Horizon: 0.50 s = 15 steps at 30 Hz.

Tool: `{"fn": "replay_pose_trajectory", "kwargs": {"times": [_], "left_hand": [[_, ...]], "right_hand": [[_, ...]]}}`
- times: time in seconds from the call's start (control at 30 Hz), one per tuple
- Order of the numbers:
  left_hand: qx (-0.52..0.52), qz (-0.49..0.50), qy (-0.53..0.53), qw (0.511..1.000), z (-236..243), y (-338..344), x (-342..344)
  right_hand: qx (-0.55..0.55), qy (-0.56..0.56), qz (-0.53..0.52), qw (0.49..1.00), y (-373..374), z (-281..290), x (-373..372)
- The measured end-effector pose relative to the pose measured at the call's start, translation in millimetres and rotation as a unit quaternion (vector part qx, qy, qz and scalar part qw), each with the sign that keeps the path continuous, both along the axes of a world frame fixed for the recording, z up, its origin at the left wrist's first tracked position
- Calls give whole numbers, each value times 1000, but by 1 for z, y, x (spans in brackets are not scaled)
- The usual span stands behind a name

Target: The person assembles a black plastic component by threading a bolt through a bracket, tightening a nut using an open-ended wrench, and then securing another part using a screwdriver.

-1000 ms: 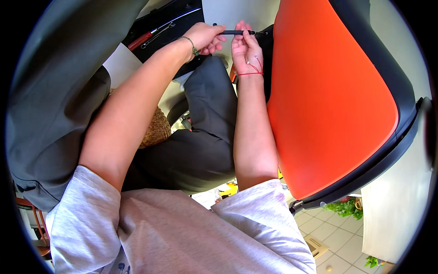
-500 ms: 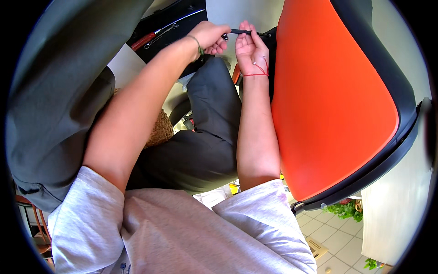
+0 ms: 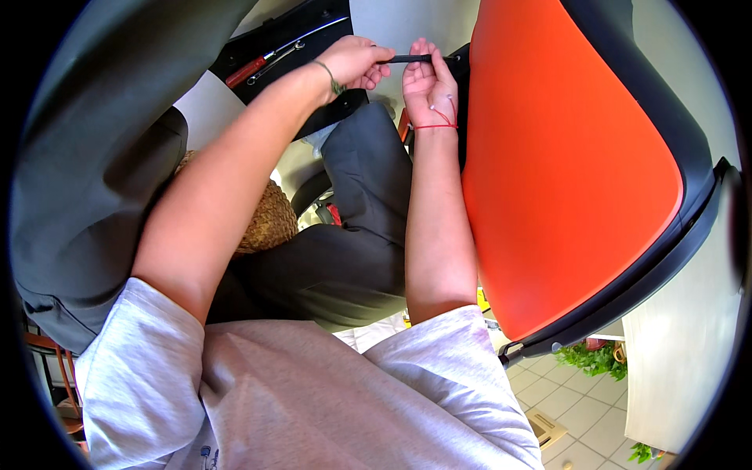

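Note:
A slim black rod-shaped tool [image 3: 409, 59] lies level between my two hands. My left hand [image 3: 356, 64], with a green bracelet at the wrist, is closed on its left end, which the fingers hide. My right hand [image 3: 425, 84], palm up with a red string bracelet, has the thumb and fingers about the rod's right part. The rod's right end points at the black frame [image 3: 465, 63] beside a large orange chair panel [image 3: 572, 172]. What it touches there is too small to tell.
A red-handled screwdriver [image 3: 249, 70] and a wrench [image 3: 276, 63] lie on a black surface at the upper left. My dark-trousered leg [image 3: 368, 172] is below my hands. A woven brown seat [image 3: 270, 223] shows under my left arm. Green plants [image 3: 591, 362] stand by the tiled floor [image 3: 576, 407].
My left hand has turned slightly on the rod; a dark knob under its fingertips no longer shows. My right hand stays at the rod. The whole view has shifted a little.

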<state>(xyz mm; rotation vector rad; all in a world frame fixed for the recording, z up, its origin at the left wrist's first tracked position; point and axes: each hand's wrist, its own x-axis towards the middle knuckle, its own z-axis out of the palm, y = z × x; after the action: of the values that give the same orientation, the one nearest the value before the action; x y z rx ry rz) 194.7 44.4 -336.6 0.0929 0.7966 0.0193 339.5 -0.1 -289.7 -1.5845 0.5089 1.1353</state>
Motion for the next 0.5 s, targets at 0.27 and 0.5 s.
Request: {"fn": "replay_pose_trajectory", "kwargs": {"times": [0.27, 0.5], "left_hand": [[452, -23, 144, 880, 1, -6, 2], [102, 10, 41, 994, 16, 3, 3]], "right_hand": [[22, -18, -56, 998, 7, -9, -4], [11, -16, -59, 998, 7, -11, -1]]}}
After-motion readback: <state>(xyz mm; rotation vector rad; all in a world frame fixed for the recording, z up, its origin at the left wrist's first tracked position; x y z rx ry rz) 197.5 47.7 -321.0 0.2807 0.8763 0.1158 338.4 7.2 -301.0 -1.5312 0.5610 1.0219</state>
